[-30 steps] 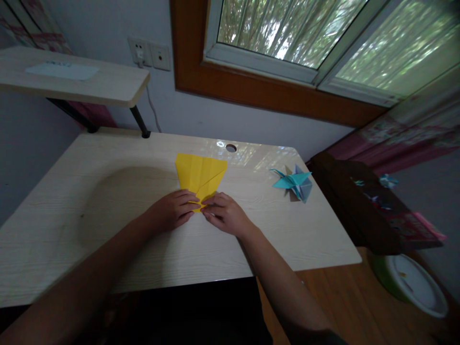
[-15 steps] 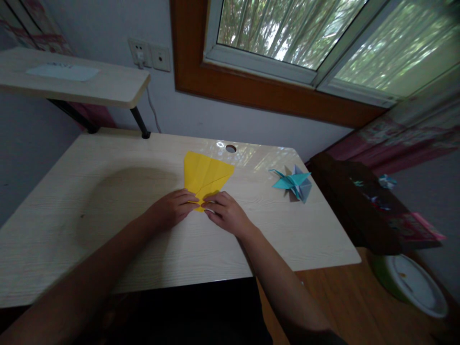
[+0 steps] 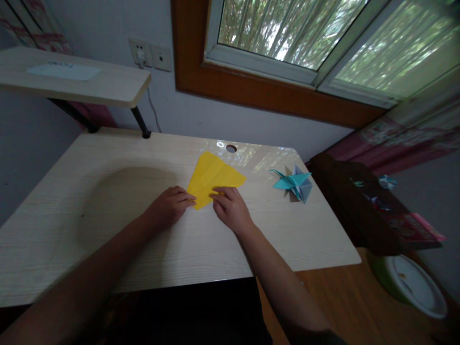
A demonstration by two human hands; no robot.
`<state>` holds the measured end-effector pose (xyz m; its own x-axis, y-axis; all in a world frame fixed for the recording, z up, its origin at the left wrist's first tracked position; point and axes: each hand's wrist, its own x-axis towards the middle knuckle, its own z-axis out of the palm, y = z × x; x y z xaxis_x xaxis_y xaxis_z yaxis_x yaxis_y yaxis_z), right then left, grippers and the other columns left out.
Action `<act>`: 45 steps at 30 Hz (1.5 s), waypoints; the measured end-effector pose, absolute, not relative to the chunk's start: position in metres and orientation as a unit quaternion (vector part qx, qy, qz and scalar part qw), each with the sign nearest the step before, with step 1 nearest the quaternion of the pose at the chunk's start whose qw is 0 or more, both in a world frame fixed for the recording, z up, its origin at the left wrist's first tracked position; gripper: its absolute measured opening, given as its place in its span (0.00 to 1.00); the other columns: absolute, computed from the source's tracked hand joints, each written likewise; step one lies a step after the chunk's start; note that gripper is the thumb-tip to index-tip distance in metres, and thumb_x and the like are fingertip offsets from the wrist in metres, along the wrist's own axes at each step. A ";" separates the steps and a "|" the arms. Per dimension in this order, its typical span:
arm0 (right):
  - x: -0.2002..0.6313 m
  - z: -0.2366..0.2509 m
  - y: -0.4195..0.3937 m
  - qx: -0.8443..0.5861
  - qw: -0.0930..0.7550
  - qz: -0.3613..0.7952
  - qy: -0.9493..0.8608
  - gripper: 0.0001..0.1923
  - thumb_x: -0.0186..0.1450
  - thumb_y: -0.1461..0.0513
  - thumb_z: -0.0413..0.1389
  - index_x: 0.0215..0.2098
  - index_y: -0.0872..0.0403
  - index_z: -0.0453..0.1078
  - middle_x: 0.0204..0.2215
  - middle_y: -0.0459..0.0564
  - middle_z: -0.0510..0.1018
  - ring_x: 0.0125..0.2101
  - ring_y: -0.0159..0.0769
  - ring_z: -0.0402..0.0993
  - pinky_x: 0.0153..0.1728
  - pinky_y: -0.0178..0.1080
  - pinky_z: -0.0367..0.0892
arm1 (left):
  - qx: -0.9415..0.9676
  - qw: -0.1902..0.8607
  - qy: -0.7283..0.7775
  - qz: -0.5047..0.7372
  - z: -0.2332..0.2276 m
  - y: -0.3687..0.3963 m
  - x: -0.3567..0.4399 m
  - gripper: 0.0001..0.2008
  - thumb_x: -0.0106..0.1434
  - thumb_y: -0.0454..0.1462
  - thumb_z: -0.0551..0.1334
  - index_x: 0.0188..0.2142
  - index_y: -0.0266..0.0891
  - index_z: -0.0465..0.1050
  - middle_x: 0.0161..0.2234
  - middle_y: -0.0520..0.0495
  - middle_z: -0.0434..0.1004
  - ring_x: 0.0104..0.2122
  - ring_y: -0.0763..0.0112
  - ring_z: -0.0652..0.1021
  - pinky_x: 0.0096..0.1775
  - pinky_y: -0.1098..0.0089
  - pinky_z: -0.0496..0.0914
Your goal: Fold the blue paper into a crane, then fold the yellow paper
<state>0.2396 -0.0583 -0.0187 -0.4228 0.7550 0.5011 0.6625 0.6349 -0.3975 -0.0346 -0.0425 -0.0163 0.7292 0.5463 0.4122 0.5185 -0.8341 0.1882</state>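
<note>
A folded sheet of yellow paper (image 3: 214,173) lies on the pale wooden desk, with crease lines across it and its narrow end towards me. My left hand (image 3: 168,207) pinches the paper at its lower left edge. On the right side, my right hand (image 3: 233,207) has its fingers closed on the paper's lower right edge. The fingertips of both hands cover small parts of the edges. Apart from the hands, a folded blue-and-grey paper crane (image 3: 293,182) rests on the desk to the right.
The desk (image 3: 118,249) has a round cable hole (image 3: 231,148) near the wall. A raised shelf (image 3: 108,86) carrying a white sheet (image 3: 64,71) stands at the back left. Right of the desk are a dark cabinet (image 3: 345,191) and a round green-and-white bin (image 3: 417,282).
The yellow paper has turned clockwise, its far end now pointing more to the right. My hands have moved slightly apart, the right one shifting right along the paper's edge.
</note>
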 end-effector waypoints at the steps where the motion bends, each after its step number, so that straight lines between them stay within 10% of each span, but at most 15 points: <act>1: 0.240 -0.018 -0.058 -0.440 0.332 0.061 -0.832 0.16 0.68 0.67 0.57 0.52 0.49 0.76 0.53 0.57 0.76 0.53 0.48 0.70 0.54 0.55 0.71 | 0.929 0.035 0.287 0.233 -0.016 -0.042 -0.035 0.17 0.67 0.26 0.58 0.50 0.39 0.79 0.50 0.44 0.82 0.47 0.59 0.75 0.50 0.56 0.73; 24: 0.241 -0.013 -0.059 -0.570 0.228 0.004 -0.789 0.14 0.70 0.57 0.57 0.53 0.50 0.76 0.51 0.55 0.78 0.49 0.49 0.70 0.51 0.51 0.68 | 0.895 -0.013 0.385 0.226 -0.012 -0.043 -0.034 0.14 0.66 0.46 0.67 0.45 0.39 0.78 0.46 0.40 0.80 0.48 0.52 0.75 0.52 0.50 0.71; 45: 0.240 -0.005 -0.062 -0.514 0.329 -0.030 -0.791 0.12 0.70 0.62 0.56 0.51 0.51 0.75 0.46 0.55 0.78 0.47 0.46 0.69 0.52 0.51 0.66 | 0.900 -0.036 0.369 0.228 -0.013 -0.041 -0.036 0.10 0.72 0.39 0.59 0.41 0.39 0.79 0.39 0.43 0.82 0.42 0.58 0.79 0.51 0.55 0.72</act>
